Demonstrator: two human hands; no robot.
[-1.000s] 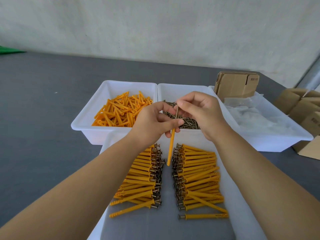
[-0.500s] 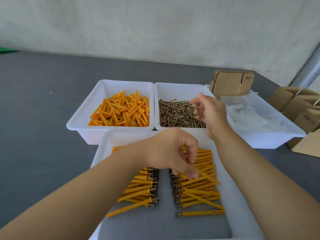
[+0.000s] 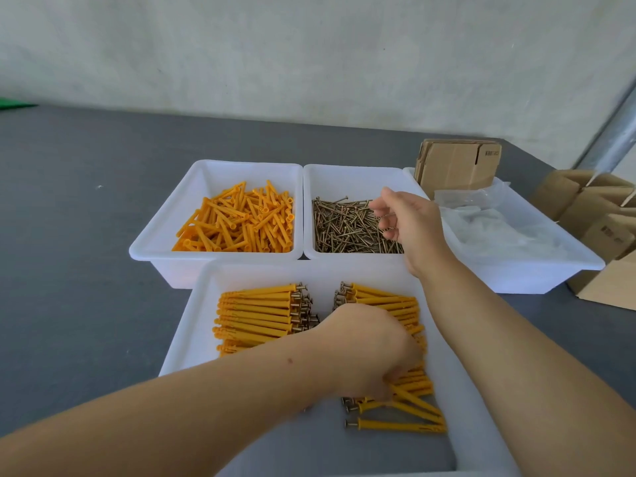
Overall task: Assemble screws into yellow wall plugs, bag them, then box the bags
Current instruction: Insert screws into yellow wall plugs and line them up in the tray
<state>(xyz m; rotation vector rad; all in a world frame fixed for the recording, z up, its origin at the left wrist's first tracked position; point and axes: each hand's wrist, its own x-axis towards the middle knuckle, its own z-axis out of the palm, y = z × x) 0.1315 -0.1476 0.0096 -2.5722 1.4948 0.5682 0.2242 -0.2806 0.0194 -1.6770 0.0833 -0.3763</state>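
Loose yellow wall plugs (image 3: pixel 237 222) fill the back left white bin, and loose screws (image 3: pixel 344 225) fill the bin beside it. The near white tray (image 3: pixel 192 321) holds two rows of assembled plugs, a left row (image 3: pixel 258 311) and a right row (image 3: pixel 406 404). My left hand (image 3: pixel 371 349) reaches across onto the right row with its fingers curled down. The back of the hand hides whether they still hold a plug. My right hand (image 3: pixel 409 222) hovers over the right side of the screws, fingers loosely bent with nothing visibly in them.
A white tray (image 3: pixel 550 266) of clear plastic bags (image 3: pixel 499 228) stands at the right. Flattened cardboard boxes (image 3: pixel 454 163) lean at its far end. Several folded cardboard boxes (image 3: pixel 599 208) sit at the table's right edge. The grey table lies bare to the left.
Both hands held a plug and screw together above the tray. My left hand then carried the assembled plug down to the right row, while my right hand moved back over the screws.
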